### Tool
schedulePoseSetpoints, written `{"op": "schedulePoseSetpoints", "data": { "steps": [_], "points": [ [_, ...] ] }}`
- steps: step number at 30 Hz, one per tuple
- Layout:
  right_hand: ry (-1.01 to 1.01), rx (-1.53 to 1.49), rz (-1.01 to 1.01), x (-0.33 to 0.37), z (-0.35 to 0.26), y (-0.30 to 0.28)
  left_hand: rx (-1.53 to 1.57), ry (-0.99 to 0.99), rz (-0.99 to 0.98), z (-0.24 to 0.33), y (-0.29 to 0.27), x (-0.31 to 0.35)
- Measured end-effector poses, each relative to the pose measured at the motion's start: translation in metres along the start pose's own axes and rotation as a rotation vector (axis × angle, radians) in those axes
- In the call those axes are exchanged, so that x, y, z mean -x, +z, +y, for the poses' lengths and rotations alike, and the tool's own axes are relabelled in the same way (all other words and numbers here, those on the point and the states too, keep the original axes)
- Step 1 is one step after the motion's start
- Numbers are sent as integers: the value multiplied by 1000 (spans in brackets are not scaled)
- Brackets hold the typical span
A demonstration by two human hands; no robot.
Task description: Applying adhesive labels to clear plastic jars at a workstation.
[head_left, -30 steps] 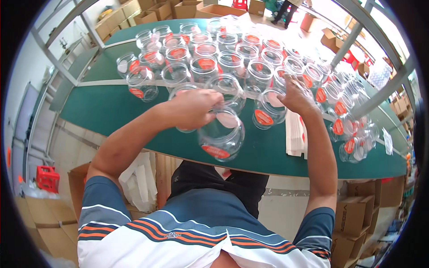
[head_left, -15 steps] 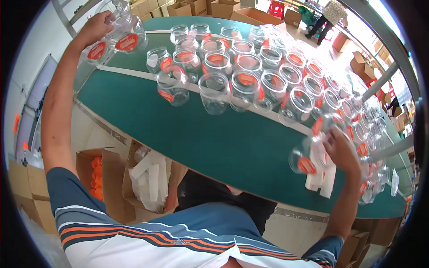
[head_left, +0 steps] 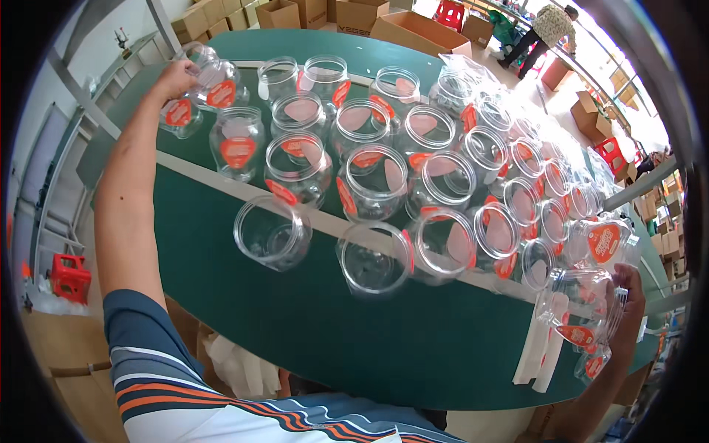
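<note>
At the far left end of the table, my left hand (head_left: 177, 80) is closed by the necks of clear jars; one jar with a red label (head_left: 220, 92) and a smaller-looking labelled jar (head_left: 179, 115) hang close together under it. At the right, my right hand (head_left: 629, 299) is wrapped round the neck of a tilted clear jar (head_left: 580, 299), its mouth toward my palm. Another labelled jar (head_left: 600, 242) lies tilted just beyond that hand. Between my hands, several open clear jars (head_left: 373, 184) with red labels stand upright in close rows.
The green tabletop (head_left: 310, 332) has a pale strip along it. White paper strips (head_left: 543, 343) lie near the right hand. Cardboard boxes (head_left: 421, 33) stand past the far edge. A metal post (head_left: 642, 184) rises at the right. Another person (head_left: 546, 37) works far back.
My view has shifted, so the rows appear nearer. My right hand has moved outward to the right with its jar. My left hand has come lower with its jars, toward the tabletop.
</note>
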State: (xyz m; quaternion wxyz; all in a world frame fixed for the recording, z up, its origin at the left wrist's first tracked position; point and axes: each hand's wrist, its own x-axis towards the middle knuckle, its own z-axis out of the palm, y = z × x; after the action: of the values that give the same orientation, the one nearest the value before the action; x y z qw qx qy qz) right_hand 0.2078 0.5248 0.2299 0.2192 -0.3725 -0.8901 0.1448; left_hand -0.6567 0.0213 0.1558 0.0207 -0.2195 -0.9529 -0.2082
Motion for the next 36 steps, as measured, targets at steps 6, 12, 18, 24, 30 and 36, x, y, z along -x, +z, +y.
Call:
{"op": "schedulePoseSetpoints", "data": {
  "steps": [6,12,18,24,30,36],
  "points": [
    [-4,78,8,-36,-7,6,50,-77,-275,29,48,-14],
    [-97,135,52,-63,-7,14,37,-8,-255,38,60,-8],
    [-155,84,-23,-66,-23,28,-281,229,216,9,63,-7],
    [-159,55,4,-61,-30,30,-245,411,160,83,50,61],
    [-148,-39,23,-71,-51,43,-386,564,-140,150,72,122],
    [-247,-119,51,-79,-65,58,-422,457,-378,167,48,142]
  ]
}}
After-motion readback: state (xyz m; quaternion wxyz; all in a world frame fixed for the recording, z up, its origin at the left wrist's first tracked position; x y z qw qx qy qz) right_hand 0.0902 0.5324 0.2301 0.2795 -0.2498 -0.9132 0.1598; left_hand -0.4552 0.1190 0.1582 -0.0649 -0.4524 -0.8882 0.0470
